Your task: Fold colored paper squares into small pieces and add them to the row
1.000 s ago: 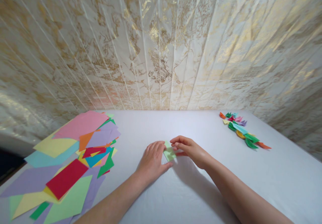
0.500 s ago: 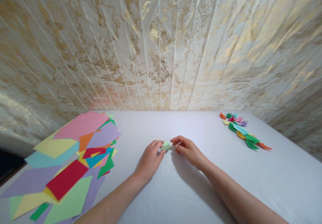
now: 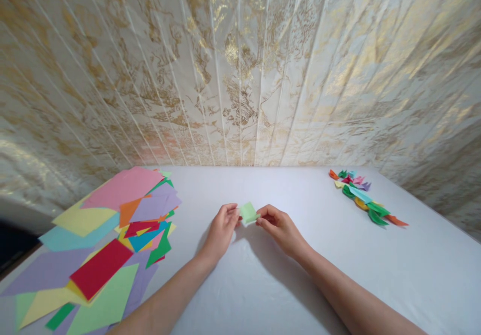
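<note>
A small light green piece of paper [image 3: 248,212] is held between my two hands, just above the white table [image 3: 233,295]. Its lower edge looks folded up. The fingers of my left hand [image 3: 221,228] pinch its left side. At its lower right corner, the thumb and fingertips of my right hand [image 3: 280,227] close on the paper. Shadows of both hands fall on the tabletop beneath.
Overlapping coloured sheets, among them a red paper [image 3: 101,269] and a pink paper [image 3: 122,187], cover the table's left side. Several small folded paper pieces [image 3: 363,194] lie in a row at the far right. A gold-patterned curtain [image 3: 240,74] hangs behind the table.
My right hand has closed on the green paper's right corner. The paper has been lifted and turned, so more of its face shows. My left hand has shifted slightly left.
</note>
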